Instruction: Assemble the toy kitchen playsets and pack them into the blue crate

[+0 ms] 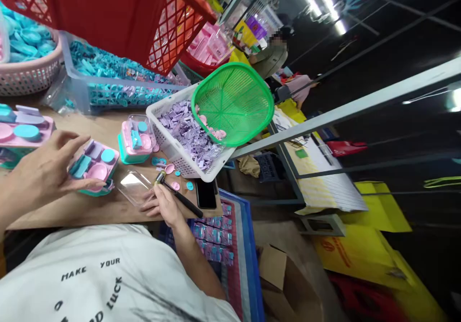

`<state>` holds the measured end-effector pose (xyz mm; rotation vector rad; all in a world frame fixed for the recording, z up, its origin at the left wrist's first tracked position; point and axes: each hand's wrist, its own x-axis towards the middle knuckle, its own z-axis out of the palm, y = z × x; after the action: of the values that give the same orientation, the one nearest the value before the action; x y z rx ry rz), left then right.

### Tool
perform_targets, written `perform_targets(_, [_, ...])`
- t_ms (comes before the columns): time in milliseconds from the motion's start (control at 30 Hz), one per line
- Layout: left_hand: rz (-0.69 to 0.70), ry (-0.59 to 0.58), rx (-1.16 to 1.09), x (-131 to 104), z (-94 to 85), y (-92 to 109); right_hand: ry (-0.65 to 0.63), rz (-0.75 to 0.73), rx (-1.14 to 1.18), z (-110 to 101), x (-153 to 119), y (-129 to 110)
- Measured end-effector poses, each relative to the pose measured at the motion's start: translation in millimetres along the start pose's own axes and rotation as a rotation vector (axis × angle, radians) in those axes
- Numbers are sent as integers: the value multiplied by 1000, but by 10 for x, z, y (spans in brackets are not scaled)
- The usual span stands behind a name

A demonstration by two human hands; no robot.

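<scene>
My left hand grips a small pink and teal toy box from its left side, thumb along the near edge. Purple, teal and pink pieces sit on its top. Just to its right, my right hand holds the near right edge of a clear plastic cover, fingers stretched partly under it. Beside that hand lies a hammer with a black handle. A similar toy box with a clear cover over its top stands farther back. A larger one is at the left edge.
A white basket of purple pieces carries a tilted green basket. A red crate hangs over the table's back, above a clear bin of teal parts. A phone lies near the table's right edge. Another person is farther off.
</scene>
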<state>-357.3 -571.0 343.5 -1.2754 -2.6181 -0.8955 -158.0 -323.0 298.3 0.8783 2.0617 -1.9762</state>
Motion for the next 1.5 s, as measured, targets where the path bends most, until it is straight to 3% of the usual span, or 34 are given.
perform_targets(67, [67,-74,-64,2,57,-96,112,-36,-276,-72,-93,1])
perform_targets(133, [87,-145,-195,2,128,-186,138,-174,-549,-199,-189,-122])
perform_targets(267, [9,-257,-364,-14,242,-279,-169,-633,-905,-286,-134,-407])
perform_targets(333, [-4,-257,-384,-18,262,-269,-299,-719,-1000,-212,-4,-470])
perform_targets(433, [-14,-178,-360,-38,270,-197,-339,-701,-1123,-115,138,-508])
perform_targets(533, [-51,-37,-300,-103,293,-125,-300,-696,-1209,-115,119,-561])
perform_targets(633, [-36,19,-315,-198,333,-146,-102,-592,-1210,-63,27,-588])
perform_targets(733, [-8,-41,-363,-287,380,-243,108,-376,-1190,130,-13,-540])
perform_targets(800, [-47,-84,-390,-329,431,-282,167,-278,-1190,257,-5,-495])
perform_targets(867, [-92,-71,-414,-354,513,-267,121,-285,-1201,328,12,-462])
perform_targets(967, [-95,59,-425,-357,688,-166,-13,-351,-1238,351,45,-437])
perform_targets(1100, [-109,177,-462,-320,865,-37,-29,-314,-1252,268,30,-488])
perform_targets(1200, [-142,147,-503,-310,868,16,-172,-391,-1166,73,-142,-723])
perform_targets(1300, [-159,118,-519,-310,831,69,-228,-590,-1114,-42,-358,-1110])
perform_targets(1367, [-168,123,-525,-308,835,113,-218,-716,-1171,45,-409,-1350])
perform_targets(1500, [-199,127,-533,-310,931,186,-237,-813,-1363,476,-210,-1602])
